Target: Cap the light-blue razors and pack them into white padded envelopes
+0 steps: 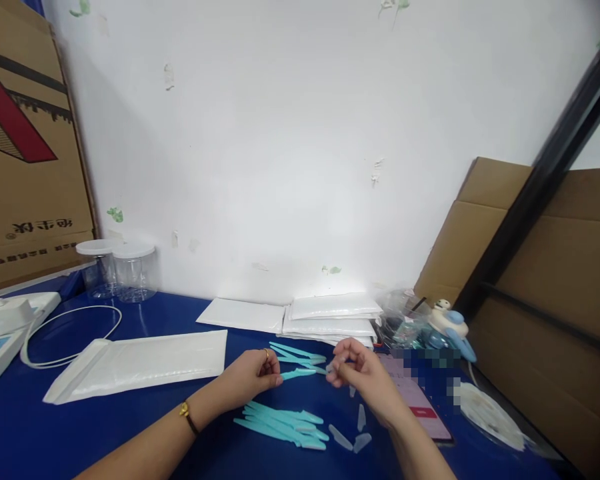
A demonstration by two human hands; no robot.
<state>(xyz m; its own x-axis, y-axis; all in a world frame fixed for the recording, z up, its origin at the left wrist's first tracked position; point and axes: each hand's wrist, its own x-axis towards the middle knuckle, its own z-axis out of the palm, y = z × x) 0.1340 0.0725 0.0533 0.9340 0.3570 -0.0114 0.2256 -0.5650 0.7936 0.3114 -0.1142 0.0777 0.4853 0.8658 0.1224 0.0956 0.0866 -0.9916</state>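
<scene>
My left hand [253,377] pinches the handle end of a slim teal plastic razor [300,373] held level above the blue table [190,440]. My right hand [357,370] is closed at the razor's other end, fingers pinched on a small clear cap [331,365]. Beyond the hands lie a few more teal razors [296,353]. In front of them rests a pile of several teal razors [283,423]. Three loose clear caps [353,433] lie to the right of that pile.
A white padded envelope [140,365] lies at left, a stack of them [330,317] by the wall. Two clear lidded jars [120,270], a white device with cable [5,330], a phone [417,400], a bag of parts [405,323], a small fan [453,327] and cardboard boxes [555,280] surround the work area.
</scene>
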